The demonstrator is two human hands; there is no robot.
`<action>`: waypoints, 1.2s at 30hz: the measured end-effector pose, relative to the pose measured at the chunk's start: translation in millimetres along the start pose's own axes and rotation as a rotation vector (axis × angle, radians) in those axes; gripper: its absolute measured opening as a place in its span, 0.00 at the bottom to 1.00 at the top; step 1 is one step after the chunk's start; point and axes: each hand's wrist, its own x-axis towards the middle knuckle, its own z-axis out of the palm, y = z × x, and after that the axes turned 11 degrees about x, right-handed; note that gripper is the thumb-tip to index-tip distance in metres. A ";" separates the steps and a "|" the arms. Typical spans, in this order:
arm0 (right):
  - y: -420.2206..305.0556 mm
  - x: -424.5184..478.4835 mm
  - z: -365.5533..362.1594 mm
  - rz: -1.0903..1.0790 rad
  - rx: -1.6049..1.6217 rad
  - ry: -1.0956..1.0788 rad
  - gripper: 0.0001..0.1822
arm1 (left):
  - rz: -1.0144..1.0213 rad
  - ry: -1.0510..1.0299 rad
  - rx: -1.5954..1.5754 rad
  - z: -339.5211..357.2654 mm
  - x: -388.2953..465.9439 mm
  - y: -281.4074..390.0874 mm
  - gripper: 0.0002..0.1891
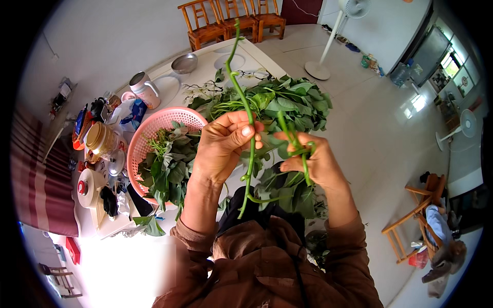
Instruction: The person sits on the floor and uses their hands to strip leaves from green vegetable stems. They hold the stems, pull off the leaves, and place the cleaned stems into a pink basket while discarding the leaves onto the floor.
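Between thumb and fingers, my left hand pinches a long green plant stem that stands upright, its lower end bent to the right. To its right, my right hand holds several short green stem pieces. Behind both hands lies a heap of leafy green vines on the table. A pink perforated plastic basket full of picked leaves stands at the left of my left forearm. More leaves hang below my hands, near my lap.
On the table are a metal bowl, a pink and white mug, a lidded jar and a dark phone. Wooden chairs line the wall behind. A standing fan is on the floor at the right, with a wooden chair lower right.
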 end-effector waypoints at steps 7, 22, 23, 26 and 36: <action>11.3 9.3 11.2 0.097 0.130 0.117 0.07 | 0.028 0.092 0.199 13.1 -5.5 13.7 0.17; -40.9 1.7 33.6 -0.457 -0.661 0.318 0.14 | 0.105 0.152 0.415 20.6 -35.3 -10.7 0.11; -41.0 2.9 31.2 -0.443 -0.668 0.294 0.13 | 0.107 0.128 0.367 20.5 -36.5 -10.7 0.11; -25.9 7.3 13.4 -0.371 -0.509 0.220 0.06 | 0.089 0.040 0.260 21.3 -37.5 -10.5 0.12; 3.0 26.1 5.7 0.185 0.420 -0.142 0.05 | -0.141 -0.192 -0.122 19.5 -45.5 -20.0 0.13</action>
